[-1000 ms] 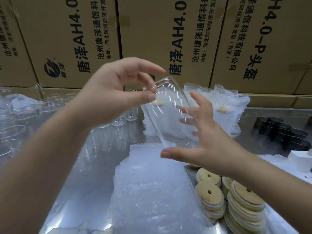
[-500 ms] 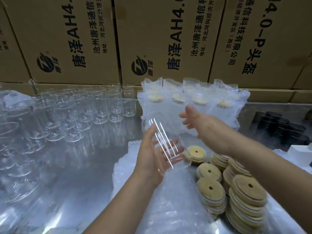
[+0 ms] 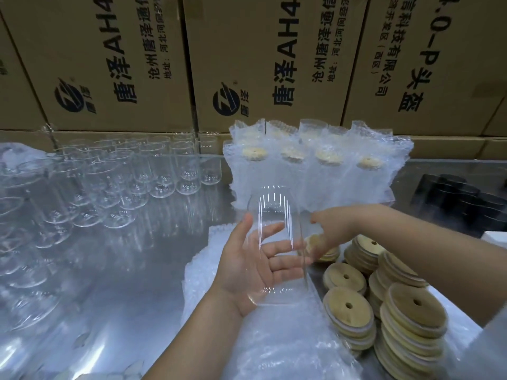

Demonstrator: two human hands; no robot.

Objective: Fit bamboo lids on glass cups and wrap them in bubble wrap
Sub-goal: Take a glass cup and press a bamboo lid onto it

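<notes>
Closest to me, a stack of bubble wrap sheets (image 3: 274, 349) lies on the shiny table (image 3: 123, 286), with piles of bamboo lids (image 3: 411, 319) just to its right. Above the wrap, the left hand (image 3: 247, 272) holds a glass cup (image 3: 274, 215) tilted, thumb on one side, fingers spread behind it. The right hand (image 3: 337, 229) reaches down to the top lid (image 3: 314, 241) of a far pile. Its fingertips sit behind the glass, so I can't tell if they grip. Beyond stand wrapped cups (image 3: 315, 171), rows of bare glasses (image 3: 153, 174) and cardboard boxes (image 3: 109, 64).
</notes>
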